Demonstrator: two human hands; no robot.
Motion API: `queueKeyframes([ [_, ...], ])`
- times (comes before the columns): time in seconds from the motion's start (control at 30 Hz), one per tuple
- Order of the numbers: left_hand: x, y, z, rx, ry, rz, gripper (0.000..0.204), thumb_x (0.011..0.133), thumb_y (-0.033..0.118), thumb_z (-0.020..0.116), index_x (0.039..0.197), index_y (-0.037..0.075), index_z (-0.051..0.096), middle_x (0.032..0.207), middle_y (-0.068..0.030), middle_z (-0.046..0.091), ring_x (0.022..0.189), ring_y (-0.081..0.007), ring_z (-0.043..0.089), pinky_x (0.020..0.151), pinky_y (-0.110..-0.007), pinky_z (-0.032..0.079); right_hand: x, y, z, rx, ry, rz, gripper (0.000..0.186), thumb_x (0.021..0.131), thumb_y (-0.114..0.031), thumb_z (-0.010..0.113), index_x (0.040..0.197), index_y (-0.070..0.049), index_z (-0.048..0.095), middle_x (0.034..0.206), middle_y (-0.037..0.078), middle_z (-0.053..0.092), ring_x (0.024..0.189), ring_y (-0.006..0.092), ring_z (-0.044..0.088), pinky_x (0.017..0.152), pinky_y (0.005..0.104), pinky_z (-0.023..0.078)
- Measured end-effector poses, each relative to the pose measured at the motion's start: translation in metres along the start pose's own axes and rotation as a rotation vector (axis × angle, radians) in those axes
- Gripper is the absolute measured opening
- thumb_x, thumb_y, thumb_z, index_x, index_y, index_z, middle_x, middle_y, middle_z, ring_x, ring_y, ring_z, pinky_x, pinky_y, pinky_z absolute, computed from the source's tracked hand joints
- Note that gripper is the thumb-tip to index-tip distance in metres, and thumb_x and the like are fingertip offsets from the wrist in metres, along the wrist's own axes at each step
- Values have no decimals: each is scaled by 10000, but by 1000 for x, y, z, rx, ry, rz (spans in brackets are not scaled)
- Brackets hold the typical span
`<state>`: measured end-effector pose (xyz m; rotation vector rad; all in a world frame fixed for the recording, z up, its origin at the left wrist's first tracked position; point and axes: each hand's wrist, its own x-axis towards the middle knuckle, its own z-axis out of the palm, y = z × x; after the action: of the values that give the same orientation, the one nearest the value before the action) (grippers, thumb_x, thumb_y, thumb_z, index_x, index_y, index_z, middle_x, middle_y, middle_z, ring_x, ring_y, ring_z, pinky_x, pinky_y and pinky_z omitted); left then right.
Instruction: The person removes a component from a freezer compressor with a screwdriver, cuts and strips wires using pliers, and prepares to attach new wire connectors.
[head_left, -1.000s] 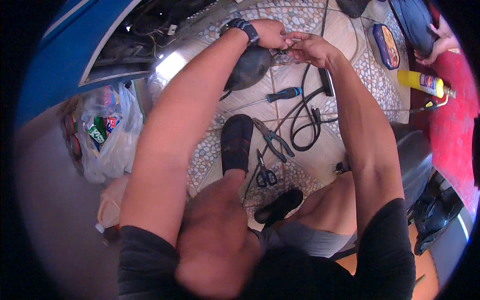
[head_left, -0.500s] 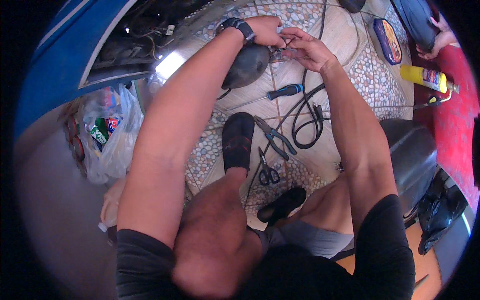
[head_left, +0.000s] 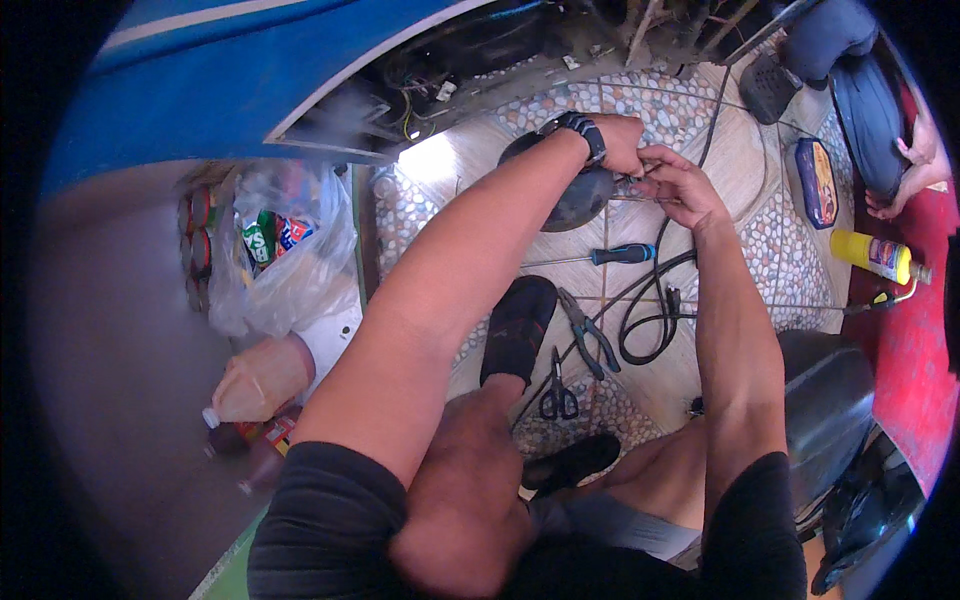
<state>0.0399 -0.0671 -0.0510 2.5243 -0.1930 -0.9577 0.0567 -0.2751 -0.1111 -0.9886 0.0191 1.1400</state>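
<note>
A black, rounded metal body like a compressor point(head_left: 580, 205) sits on the tiled floor, partly hidden behind my left forearm. My left hand point(head_left: 622, 142), below a dark wristwatch, curls closed at its right end. Facing it, my right hand point(head_left: 683, 188) has thumb and fingers pinched together at small thin parts there. Those parts are too small and covered to name. Just below lies a blue-and-black screwdriver point(head_left: 623, 254). Nearer to me are pliers point(head_left: 588, 335) with dark handles and black-handled scissors point(head_left: 559, 392).
A black cable point(head_left: 640, 357) loops beside the pliers. The blue appliance point(head_left: 210, 95) stands open at the upper left. A plastic bag point(head_left: 285, 285) and a jug point(head_left: 265, 380) are left. At right are a blue box point(head_left: 817, 183), a yellow gas canister point(head_left: 868, 255) and another person's hand point(head_left: 925, 150).
My view has swung left, so the scene sits farther right and lower, and more of the blue appliance shows. Both hands stay together at the compressor-like body's end.
</note>
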Motion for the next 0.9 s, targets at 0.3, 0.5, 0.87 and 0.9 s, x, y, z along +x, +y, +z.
queueKeyframes([
  [0.3,5,-3,6,-13,38,-4,897,776,449,778,1459,-27,445,1414,-268,564,1305,-363,569,1076,-416,464,5,-16,3,-100,156,-12,300,987,-325,620,1134,-73,689,1062,56,702,1050,190,637,962,357,462],
  [0.5,3,4,1,-23,6,-3,823,806,424,752,1441,-22,478,1419,-243,572,1303,-351,573,1078,-405,462,1,-12,6,-340,333,13,351,997,-392,622,1129,-73,687,979,36,687,957,179,651,846,351,500],
  [0.87,4,10,1,-64,43,-12,678,813,375,691,1348,-26,575,1330,-255,631,1218,-362,630,1019,-428,501,-6,-24,-5,-226,199,-9,235,928,-55,574,1146,-68,663,1146,46,666,1064,183,624,1006,387,466],
  [0.9,-1,11,0,-38,50,-25,572,829,341,638,1276,-16,643,1298,-255,651,1201,-355,643,1002,-430,511,-11,-27,10,-312,309,5,235,935,-58,568,1148,-62,665,1136,48,668,1059,184,624,999,387,466],
])
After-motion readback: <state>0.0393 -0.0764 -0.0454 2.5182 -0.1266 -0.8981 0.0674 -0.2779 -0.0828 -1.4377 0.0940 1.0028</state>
